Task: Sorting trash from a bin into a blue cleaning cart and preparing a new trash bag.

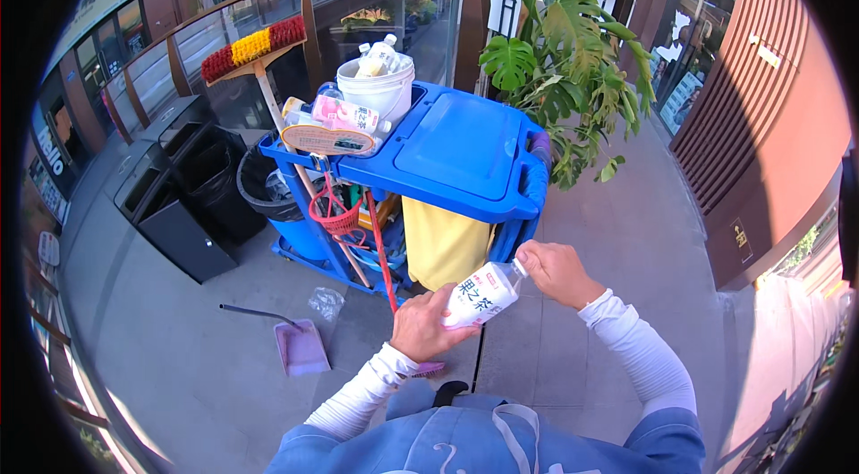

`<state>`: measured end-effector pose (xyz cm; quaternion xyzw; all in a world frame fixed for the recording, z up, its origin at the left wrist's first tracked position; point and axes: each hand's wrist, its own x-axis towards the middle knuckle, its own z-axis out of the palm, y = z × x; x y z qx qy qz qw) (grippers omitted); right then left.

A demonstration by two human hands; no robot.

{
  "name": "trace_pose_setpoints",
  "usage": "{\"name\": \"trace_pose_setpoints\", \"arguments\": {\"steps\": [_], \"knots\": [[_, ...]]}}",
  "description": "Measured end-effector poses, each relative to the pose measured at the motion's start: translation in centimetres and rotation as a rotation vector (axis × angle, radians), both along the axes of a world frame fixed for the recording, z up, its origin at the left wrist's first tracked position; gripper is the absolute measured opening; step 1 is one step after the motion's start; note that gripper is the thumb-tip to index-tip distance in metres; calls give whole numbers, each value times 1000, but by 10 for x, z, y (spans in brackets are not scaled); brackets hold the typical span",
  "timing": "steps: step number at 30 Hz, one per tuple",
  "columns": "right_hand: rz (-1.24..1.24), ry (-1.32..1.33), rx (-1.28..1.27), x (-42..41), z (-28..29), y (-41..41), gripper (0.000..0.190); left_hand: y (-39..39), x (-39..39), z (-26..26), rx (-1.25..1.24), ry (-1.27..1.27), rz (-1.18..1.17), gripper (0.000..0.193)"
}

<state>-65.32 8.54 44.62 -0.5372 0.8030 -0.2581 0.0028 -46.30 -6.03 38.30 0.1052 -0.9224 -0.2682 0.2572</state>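
Observation:
My left hand point(424, 327) grips the body of a clear plastic drink bottle point(478, 297) with a white printed label. The bottle is tilted, its neck up to the right. The fingers of my right hand point(560, 276) are closed on its white cap point(519, 267); whether the cap is loose I cannot tell. Just beyond my hands stands a blue cleaning cart point(463, 141) with its lid down and a yellow bag point(446, 239) hanging beneath. On the cart top, a white bucket point(376, 95) holds plastic bottles, and more bottles point(342, 113) lie beside it.
A broom point(255, 48) with red and yellow bristles leans on the cart. Left are black litter bins point(188, 232), a dustpan point(302, 346) and crumpled clear plastic point(327, 303) on the paving. A leafy plant point(570, 64) stands behind right; a glass railing point(382, 21) runs behind the cart.

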Motion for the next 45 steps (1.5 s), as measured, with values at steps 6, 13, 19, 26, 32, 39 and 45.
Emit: {"name": "trace_pose_setpoints", "arguments": {"steps": [6,13,19,26,32,39,45], "knots": [[272,-68,57,-60,13,-43,23,-36,-36,16,193,-57,-27,65],[658,-57,29,-106,35,-80,13,-86,-57,-27,1406,-280,-457,69],[1014,-260,-90,-178,33,-112,30,-74,-95,-41,1568,-145,-423,77],[1326,-195,-176,-255,34,-148,28,-48,-146,-26,1680,-51,-224,79],[1228,-160,-31,-291,3,-181,29,-22,-196,19,1208,-81,180,66],[1026,-355,136,-300,-8,-197,52,-14,-211,23,929,-68,345,58],[1098,-439,-14,-291,15,-180,36,-15,-207,10,952,-20,288,59]]}}
